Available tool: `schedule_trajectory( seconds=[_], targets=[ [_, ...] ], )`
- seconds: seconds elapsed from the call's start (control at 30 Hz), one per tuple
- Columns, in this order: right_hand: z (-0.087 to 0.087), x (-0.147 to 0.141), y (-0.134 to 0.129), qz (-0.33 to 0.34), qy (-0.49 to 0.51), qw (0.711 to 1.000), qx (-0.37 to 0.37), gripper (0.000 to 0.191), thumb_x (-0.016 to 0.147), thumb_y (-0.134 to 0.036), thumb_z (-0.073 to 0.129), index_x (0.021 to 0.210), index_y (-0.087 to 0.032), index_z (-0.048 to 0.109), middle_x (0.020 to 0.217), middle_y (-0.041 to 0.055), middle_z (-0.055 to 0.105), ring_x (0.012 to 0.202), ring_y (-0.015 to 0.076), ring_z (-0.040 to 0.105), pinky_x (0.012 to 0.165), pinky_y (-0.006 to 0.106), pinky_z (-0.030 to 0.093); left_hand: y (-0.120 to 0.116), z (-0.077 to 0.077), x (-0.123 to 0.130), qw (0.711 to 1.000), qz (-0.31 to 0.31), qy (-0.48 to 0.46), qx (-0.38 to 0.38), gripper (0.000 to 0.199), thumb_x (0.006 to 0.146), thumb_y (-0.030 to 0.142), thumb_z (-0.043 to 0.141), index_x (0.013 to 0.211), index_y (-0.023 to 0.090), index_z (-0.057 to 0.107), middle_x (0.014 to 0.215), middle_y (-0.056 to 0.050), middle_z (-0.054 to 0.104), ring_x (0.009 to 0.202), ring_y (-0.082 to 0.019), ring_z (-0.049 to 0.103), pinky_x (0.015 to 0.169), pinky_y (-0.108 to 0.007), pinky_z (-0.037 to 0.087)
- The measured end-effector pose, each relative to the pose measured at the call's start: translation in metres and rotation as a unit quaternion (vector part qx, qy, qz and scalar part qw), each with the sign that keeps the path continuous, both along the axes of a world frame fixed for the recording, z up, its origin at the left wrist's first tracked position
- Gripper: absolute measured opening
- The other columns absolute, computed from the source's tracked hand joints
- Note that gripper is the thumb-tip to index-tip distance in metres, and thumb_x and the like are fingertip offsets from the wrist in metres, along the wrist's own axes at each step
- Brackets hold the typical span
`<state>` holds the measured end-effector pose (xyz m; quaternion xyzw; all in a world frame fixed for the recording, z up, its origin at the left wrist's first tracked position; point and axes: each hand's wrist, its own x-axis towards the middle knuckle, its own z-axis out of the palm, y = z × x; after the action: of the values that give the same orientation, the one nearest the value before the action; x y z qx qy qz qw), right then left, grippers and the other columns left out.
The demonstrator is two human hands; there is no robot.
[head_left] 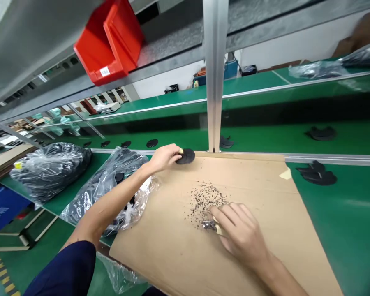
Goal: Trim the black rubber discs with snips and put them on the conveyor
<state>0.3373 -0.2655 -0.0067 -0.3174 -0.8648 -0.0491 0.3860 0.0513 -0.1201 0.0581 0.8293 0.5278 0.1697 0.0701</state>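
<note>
Cardboard [172, 255] spreads nearest, a good catch if work stays over its middle. The right hand [242, 232], fingers curled, grips a small shiny metal tool [209, 225] at the near edge of scattered black crumbs [206, 197]; the tool's exact kind is too blurred to tell. A steady grip, fingertips clear of its tip, would seem safest. Farther off, the left hand [166, 157] pinches a flat black oval piece [186, 156] by its edge, near the cardboard's far border. Holding it flat and unbent should serve well. Beyond stands an aluminium post [216, 74].
</note>
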Motion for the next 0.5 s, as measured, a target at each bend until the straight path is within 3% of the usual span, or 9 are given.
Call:
schedule_trajectory(
  seconds=[0.13, 0.27, 0.37, 0.5],
  targets=[
    [-0.003, -0.003, -0.005, -0.007, -0.016, 1.0, -0.015, 0.026, 0.085, -0.005, 0.051, 0.104, -0.016, 0.065, 0.081, 0.0056, 0.061, 0.077, 0.0205, 0.049, 0.068, 0.033, 0.036, 0.065, -0.008, -0.005, 0.999, 0.034, -0.016, 0.003, 0.013, 0.094, 0.018, 0.055, 0.095, 0.015, 0.068, 0.102, -0.01, 0.068, 0.106, -0.024, 0.062, 0.099, -0.036, 0.047],
    [-0.009, -0.004, -0.011, -0.033, -0.031, 0.998, -0.035, 0.029, 0.08, -0.003, 0.055, 0.103, -0.018, 0.064, 0.082, 0.0046, 0.061, 0.078, 0.0204, 0.049, 0.07, 0.034, 0.037, 0.101, -0.029, 0.006, 0.996, 0.061, -0.04, -0.045, 0.015, 0.097, 0.027, 0.061, 0.1, 0.014, 0.068, 0.107, -0.009, 0.068, 0.105, -0.022, 0.065, 0.098, -0.042, 0.052],
    [-0.012, -0.001, -0.012, -0.046, -0.036, 0.997, -0.056, 0.033, 0.076, -0.003, 0.058, 0.105, -0.019, 0.063, 0.083, 0.0037, 0.061, 0.079, 0.0202, 0.05, 0.071, 0.034, 0.038, 0.122, -0.046, 0.029, 0.99, 0.072, -0.077, -0.091, 0.031, 0.098, 0.037, 0.062, 0.119, 0.014, 0.063, 0.121, -0.009, 0.065, 0.108, -0.022, 0.065, 0.095, -0.044, 0.057],
    [-0.014, 0.002, -0.012, -0.058, -0.029, 0.994, -0.083, 0.033, 0.075, -0.003, 0.057, 0.103, -0.02, 0.061, 0.083, 0.0034, 0.06, 0.08, 0.0207, 0.05, 0.072, 0.034, 0.038, 0.151, -0.063, 0.077, 0.971, 0.064, -0.165, -0.161, 0.036, 0.097, 0.039, 0.063, 0.123, 0.013, 0.063, 0.124, -0.008, 0.065, 0.11, -0.026, 0.065, 0.094, -0.044, 0.058]
  ],
)
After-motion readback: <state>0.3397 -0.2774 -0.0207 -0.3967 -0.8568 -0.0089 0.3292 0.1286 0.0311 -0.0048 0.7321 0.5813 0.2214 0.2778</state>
